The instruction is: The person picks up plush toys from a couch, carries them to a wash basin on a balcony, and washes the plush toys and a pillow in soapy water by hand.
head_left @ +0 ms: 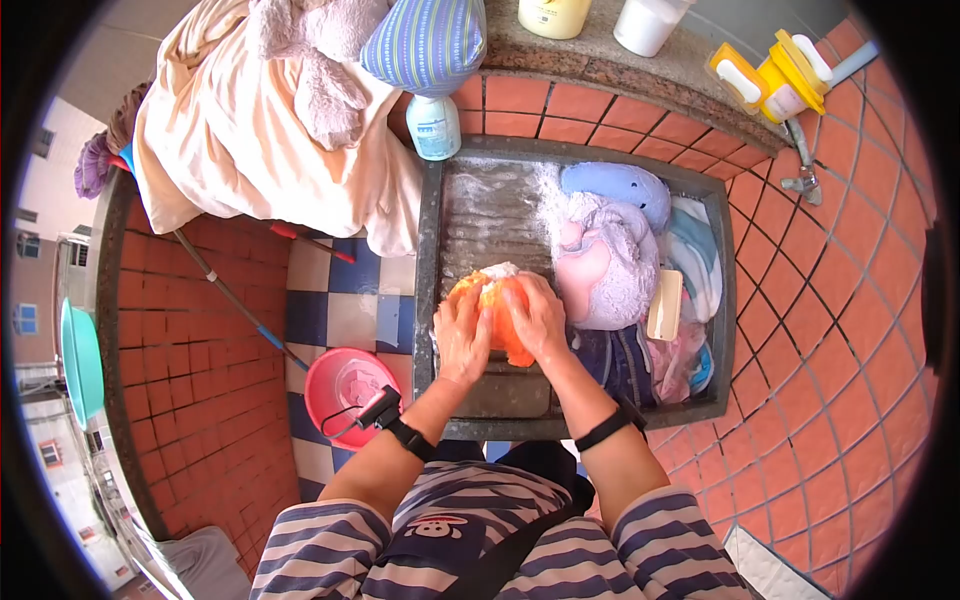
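An orange soft item (pixel 508 318), perhaps a cloth or plush toy, lies bunched on the ribbed washboard (pixel 495 215) of a dark stone laundry sink (pixel 430 270). White foam tops its far edge. My left hand (pixel 463 335) presses on its left side with bent fingers. My right hand (pixel 541 318) grips the right side, fingers curled over it. To the right, a foamy lilac plush (pixel 620 265) with a pink part sits in the basin, beside a blue plush (pixel 618 190). A cream soap or brush-like block (pixel 664 305) rests near dark blue fabric (pixel 622 365).
A spray-type bottle (pixel 433 128) stands at the sink's far left corner, under a striped cushion (pixel 425 45). Cream bedding (pixel 260 120) hangs at left. A pink basin (pixel 350 390) is on the floor. A tap (pixel 803 180) juts from the tiled wall, below yellow brushes (pixel 785 85).
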A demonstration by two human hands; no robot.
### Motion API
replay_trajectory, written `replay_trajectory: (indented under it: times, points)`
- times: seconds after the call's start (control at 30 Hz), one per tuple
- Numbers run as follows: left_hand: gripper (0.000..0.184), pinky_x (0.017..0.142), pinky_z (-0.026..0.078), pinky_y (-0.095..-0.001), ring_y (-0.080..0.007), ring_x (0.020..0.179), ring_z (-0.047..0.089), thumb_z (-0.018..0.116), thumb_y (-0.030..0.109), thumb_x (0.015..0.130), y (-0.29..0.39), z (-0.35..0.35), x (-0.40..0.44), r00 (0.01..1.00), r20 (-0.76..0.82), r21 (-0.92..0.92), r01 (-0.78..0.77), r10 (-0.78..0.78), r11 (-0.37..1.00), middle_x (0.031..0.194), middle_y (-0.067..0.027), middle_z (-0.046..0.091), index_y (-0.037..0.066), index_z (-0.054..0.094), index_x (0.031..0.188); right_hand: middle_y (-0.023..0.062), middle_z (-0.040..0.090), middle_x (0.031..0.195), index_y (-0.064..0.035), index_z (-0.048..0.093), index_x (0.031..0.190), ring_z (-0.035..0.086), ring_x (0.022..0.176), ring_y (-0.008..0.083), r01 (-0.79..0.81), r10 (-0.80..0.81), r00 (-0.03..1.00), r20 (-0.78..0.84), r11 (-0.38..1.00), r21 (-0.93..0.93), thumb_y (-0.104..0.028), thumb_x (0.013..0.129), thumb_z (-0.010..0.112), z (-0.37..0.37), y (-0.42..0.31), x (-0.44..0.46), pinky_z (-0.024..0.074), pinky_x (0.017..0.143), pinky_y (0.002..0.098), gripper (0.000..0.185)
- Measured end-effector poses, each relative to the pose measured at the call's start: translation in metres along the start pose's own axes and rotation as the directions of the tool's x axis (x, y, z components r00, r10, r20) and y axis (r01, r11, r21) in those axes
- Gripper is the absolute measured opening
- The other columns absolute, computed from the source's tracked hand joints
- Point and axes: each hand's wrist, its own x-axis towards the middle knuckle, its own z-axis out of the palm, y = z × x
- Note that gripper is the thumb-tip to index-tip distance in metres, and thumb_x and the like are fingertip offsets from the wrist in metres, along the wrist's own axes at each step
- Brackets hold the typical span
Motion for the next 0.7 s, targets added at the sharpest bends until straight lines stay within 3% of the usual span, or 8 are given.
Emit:
replay_trajectory:
  times: [0.1,0.23,0.3,0.37,0.47,0.57,0.63,0.7]
  points:
    - [0.048,0.095,0.034,-0.0469,-0.0400,0.107,0.044,0.046,0.034,0.090,0.009,0.010,-0.051,0.987,-0.135,-0.027,-0.090,0.085,0.996,0.117,-0.0226,0.049,0.005,0.052,0.126,0.0131,0.056,0.118,-0.0120,0.060,0.101,0.050,0.113,0.0378,0.244,-0.315,0.920,-0.235,0.926,-0.287,-0.034,0.084,0.060,0.006,-0.033,-0.080,0.0331,0.095,0.0544,0.028]
    - [0.045,0.094,0.033,-0.0518,-0.0407,0.108,0.045,0.048,0.034,0.087,-0.028,0.049,0.004,0.973,-0.064,0.289,-0.195,0.222,0.937,0.115,-0.0234,0.050,0.005,0.055,0.120,0.0131,0.057,0.114,-0.0121,0.061,0.100,0.049,0.110,0.0347,0.132,-0.247,0.937,-0.245,0.904,-0.406,-0.034,0.085,0.058,0.021,0.014,-0.016,0.0351,0.091,0.0492,0.027]
    - [0.047,0.094,0.034,-0.0529,-0.0416,0.108,0.046,0.051,0.033,0.084,0.008,0.041,0.089,0.999,0.009,0.424,0.039,-0.047,0.905,0.113,-0.0233,0.054,0.004,0.055,0.121,0.0154,0.058,0.108,-0.0103,0.062,0.099,0.048,0.108,0.0357,-0.106,-0.060,0.959,-0.276,0.829,-0.549,-0.032,0.088,0.052,0.017,0.012,0.062,0.0360,0.088,0.0509,0.027]
    - [0.048,0.092,0.036,-0.0526,-0.0408,0.107,0.048,0.051,0.033,0.084,0.009,0.059,0.125,0.907,-0.397,0.548,0.110,0.143,0.829,0.112,-0.0210,0.056,0.004,0.055,0.122,0.0176,0.058,0.115,-0.0086,0.063,0.099,0.044,0.116,0.0396,-0.141,-0.118,0.903,-0.412,0.826,-0.546,-0.034,0.090,0.050,0.017,0.016,0.094,0.0348,0.092,0.0529,0.030]
    - [0.044,0.088,0.039,-0.0473,-0.0368,0.102,0.050,0.048,0.028,0.086,0.006,0.040,0.085,0.999,-0.049,0.294,0.003,0.012,0.956,0.114,-0.0182,0.056,0.009,0.054,0.125,0.0204,0.053,0.129,-0.0079,0.063,0.104,0.040,0.124,0.0452,-0.066,-0.084,0.965,-0.250,0.841,-0.538,-0.034,0.090,0.053,0.015,0.013,0.052,0.0300,0.101,0.0533,0.031]
    - [0.048,0.088,0.037,-0.0476,-0.0380,0.101,0.049,0.048,0.025,0.087,0.006,0.017,0.007,0.997,-0.072,0.039,-0.003,0.006,0.999,0.110,-0.0198,0.055,0.002,0.052,0.129,0.0175,0.051,0.128,-0.0053,0.059,0.103,0.043,0.124,0.0420,0.152,-0.207,0.949,-0.238,0.961,-0.230,-0.028,0.088,0.057,0.007,-0.012,-0.051,0.0289,0.104,0.0513,0.027]
    - [0.034,0.083,0.037,-0.0464,-0.0346,0.091,0.051,0.048,0.027,0.088,0.001,0.025,-0.008,0.949,-0.205,-0.092,-0.263,0.240,0.960,0.096,-0.0152,0.057,0.004,0.062,0.109,0.0176,0.051,0.125,-0.0063,0.057,0.102,0.045,0.120,0.0396,0.205,-0.280,0.927,-0.251,0.935,-0.289,-0.029,0.085,0.059,0.020,-0.016,-0.081,0.0317,0.101,0.0493,0.029]
    - [0.034,0.083,0.038,-0.0447,-0.0333,0.094,0.051,0.049,0.030,0.088,-0.015,0.030,0.030,0.953,-0.088,0.193,-0.268,0.289,0.944,0.096,-0.0133,0.058,0.007,0.063,0.108,0.0186,0.049,0.128,-0.0067,0.056,0.104,0.042,0.123,0.0403,0.249,-0.355,0.911,-0.211,0.880,-0.404,-0.032,0.087,0.056,0.022,0.006,-0.031,0.0317,0.101,0.0495,0.030]
